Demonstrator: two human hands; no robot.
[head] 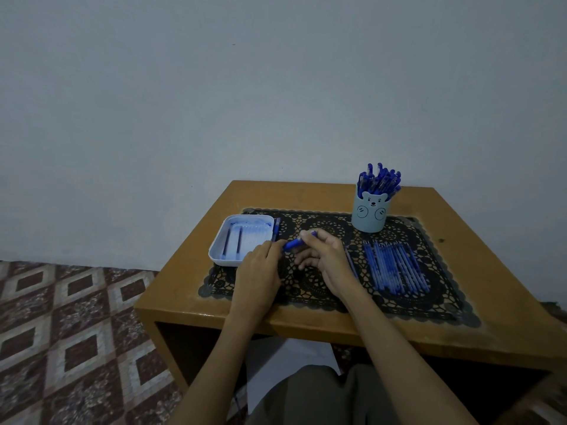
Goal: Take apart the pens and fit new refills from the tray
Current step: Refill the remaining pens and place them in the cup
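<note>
Both of my hands hold one blue pen (pixel 295 242) above the black lace mat (pixel 325 289). My left hand (pixel 260 273) grips its lower left end. My right hand (pixel 325 259) pinches its upper right end between thumb and fingers. The white tray (pixel 214 253) lies to the left with two dark refills (pixel 233 243) inside. Another blue pen (pixel 276 229) lies along the tray's right wall. A row of several blue pens and refills (pixel 395 266) lies on the mat to the right.
A pale blue bear-faced cup (pixel 370 213) full of blue pens stands at the back right of the small wooden table (pixel 478 250). A wall rises behind the table. Patterned floor (pixel 70 332) lies to the left. My knees sit under the front edge.
</note>
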